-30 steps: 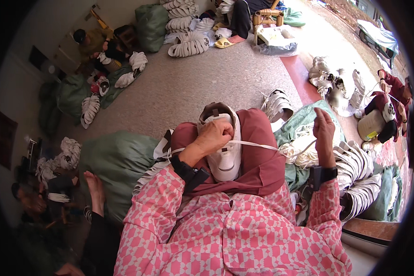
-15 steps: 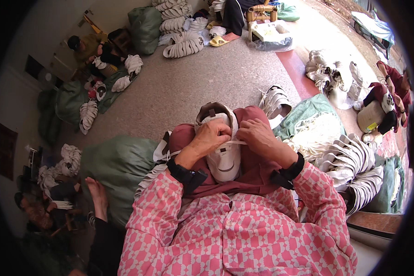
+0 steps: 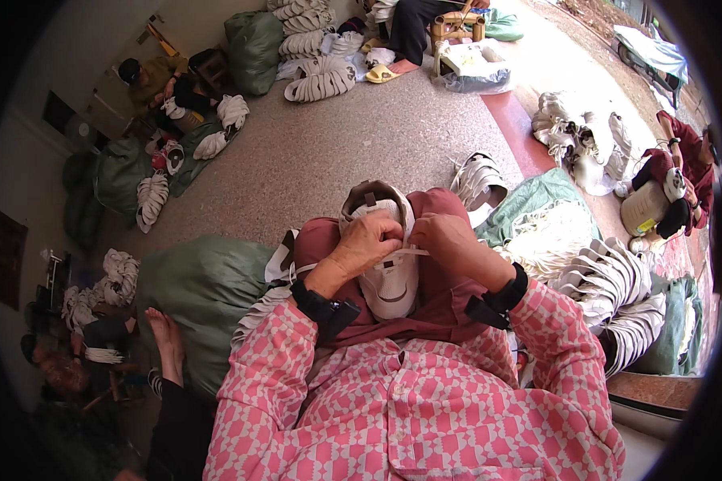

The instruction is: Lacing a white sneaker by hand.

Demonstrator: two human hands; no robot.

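Observation:
Between my knees rests a white shoe upper (image 3: 390, 290) with a brown-lined collar, its rounded toe facing me. My left hand (image 3: 368, 242) lies over the lacing area, fingers bent and pressed together on the upper. My right hand (image 3: 451, 244) is closed just right of the shoe, its thumb and fingers pinching a white shoelace (image 3: 411, 252). A short stretch of that lace runs across the upper below my fingertips. My hands cover most of the eyelets, so how the lace threads there is hidden.
A green sack (image 3: 204, 276) bulges at my left. On my right lie a heap of white laces (image 3: 547, 232) on green sacking and nested shoe uppers (image 3: 606, 276). Another upper stack (image 3: 480, 186) stands beyond my right knee. Several people sit around the room.
My right hand has turned slightly and its fingers have curled in closer. My left hand and the shoe upper stay almost in place.

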